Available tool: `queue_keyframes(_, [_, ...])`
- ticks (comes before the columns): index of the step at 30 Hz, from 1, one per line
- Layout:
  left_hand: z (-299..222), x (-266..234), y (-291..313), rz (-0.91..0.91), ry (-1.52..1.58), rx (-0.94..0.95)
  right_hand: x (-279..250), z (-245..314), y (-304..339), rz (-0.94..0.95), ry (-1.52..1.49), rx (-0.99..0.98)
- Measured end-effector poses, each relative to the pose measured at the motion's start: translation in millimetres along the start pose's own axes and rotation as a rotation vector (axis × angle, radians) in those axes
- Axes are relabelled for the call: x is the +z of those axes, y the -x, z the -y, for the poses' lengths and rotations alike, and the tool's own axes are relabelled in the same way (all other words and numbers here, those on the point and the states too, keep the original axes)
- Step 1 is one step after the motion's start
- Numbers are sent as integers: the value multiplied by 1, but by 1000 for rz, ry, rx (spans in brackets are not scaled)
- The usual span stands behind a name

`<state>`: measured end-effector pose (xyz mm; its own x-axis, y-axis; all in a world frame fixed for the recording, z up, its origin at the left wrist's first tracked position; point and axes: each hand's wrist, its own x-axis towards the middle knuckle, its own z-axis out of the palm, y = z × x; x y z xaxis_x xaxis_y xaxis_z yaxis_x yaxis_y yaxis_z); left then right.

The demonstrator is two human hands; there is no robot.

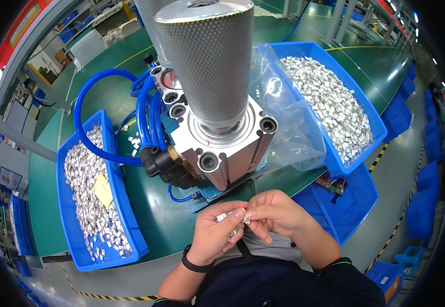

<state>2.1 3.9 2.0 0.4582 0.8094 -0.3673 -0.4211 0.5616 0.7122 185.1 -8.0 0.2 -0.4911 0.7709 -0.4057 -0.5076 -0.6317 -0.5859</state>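
Close to my body, at the table's near edge, my two hands meet. My left hand (pixel 211 231) is curled around several small white and silvery parts (pixel 221 217), its thumb pressing toward the fingertips. My right hand (pixel 277 212) pinches one small white part (pixel 246 220) against the left thumb tip. What exactly these parts are is too small to make out. Just beyond my hands stands a metal pneumatic press (pixel 232 146) with a knurled cylinder on top. Its base is partly hidden behind the body and fittings.
Blue bins of similar small parts flank the press: a left bin (pixel 65 215) with a yellow paper note (pixel 103 190), and a right bin (pixel 378 120). Blue hoses (pixel 82 107) loop out left. A clear plastic bag (pixel 296 130) lies right. A lower blue bin (pixel 358 204) sits beside my right arm.
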Motion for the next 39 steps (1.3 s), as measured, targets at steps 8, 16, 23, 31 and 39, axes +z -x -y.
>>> queue_keyframes(8, [10,-3,4,17,-66,80,6,4,1,84,-138,123])
queue_keyframes(16, [5,-3,10,-301,79,262,16,-9,12,-257,122,-334])
queue_keyframes(23, [11,-7,11,-256,114,165,14,-7,-6,-249,100,-311])
queue_keyframes(31, [11,-8,9,-271,98,129,19,-4,-14,-320,155,-341])
queue_keyframes(39, [10,-9,8,-255,115,127,18,-4,-23,-349,175,-341])
